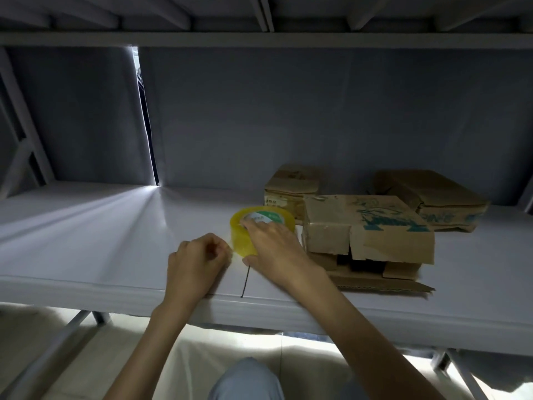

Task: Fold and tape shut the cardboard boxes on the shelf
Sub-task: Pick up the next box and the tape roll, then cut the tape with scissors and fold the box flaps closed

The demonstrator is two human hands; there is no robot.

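Fingers (253,225) of right hand (274,243) curled over top of yellowish roll of clear packing tape (245,235), thumb at lower edge, gripping roll where it stands on pale grey shelf (101,226). Left hand (196,258) just left of roll, fingertips bunched together in a pinch near roll's side; whether a tape end sits between them cannot be told. Just right of roll, nearly touching right hand: brown cardboard box with teal print (366,223), front flaps loose and hanging open, dark contents showing in gap, one flap lying flat on shelf toward front edge. Behind roll, smaller closed brown cardboard box (288,186). Farther right and back, flatter brown cardboard box with teal lettering (432,197), lying at an angle. Grey fabric backdrop (317,111) behind shelf, bright slit of light at left. Thin black mark (245,284) on shelf between wrists.
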